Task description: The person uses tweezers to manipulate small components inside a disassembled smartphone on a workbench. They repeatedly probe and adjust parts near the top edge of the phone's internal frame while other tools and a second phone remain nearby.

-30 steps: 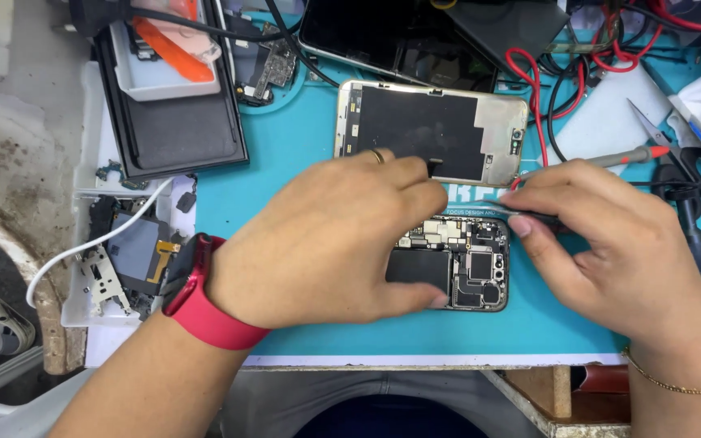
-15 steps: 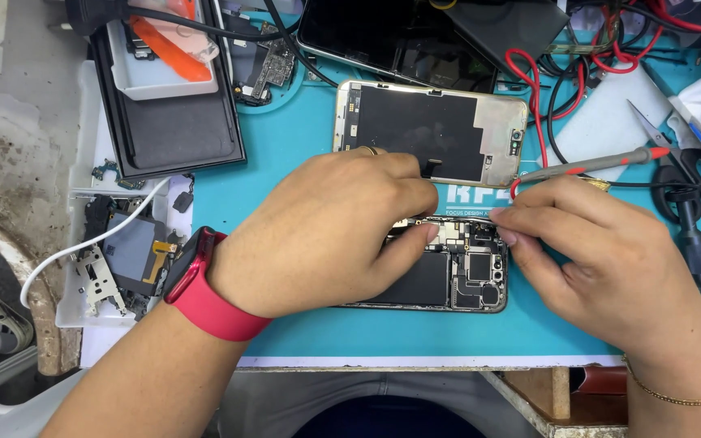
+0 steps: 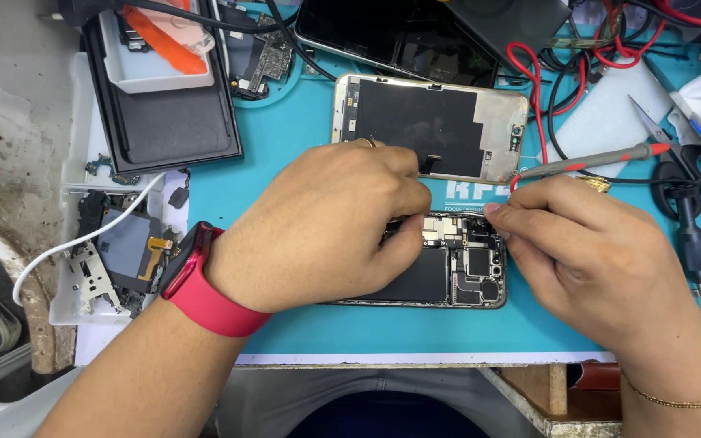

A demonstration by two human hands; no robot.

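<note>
My left hand (image 3: 326, 231) lies over the opened phone (image 3: 456, 272) on the teal mat (image 3: 285, 154), fingers curled down onto it. My right hand (image 3: 590, 259) pinches at its top edge; what it grips I can't tell. Beyond, the detached screen (image 3: 427, 126).

**Bench under a teal mat**

The bench (image 3: 529, 385) carries a teal work mat (image 3: 285, 162). On the mat lie an opened phone body (image 3: 456, 276), a detached screen panel (image 3: 436, 126), scissors (image 3: 675, 142) and red leads (image 3: 541, 81). A white parts tray (image 3: 70, 243) sits at its left edge.
</note>
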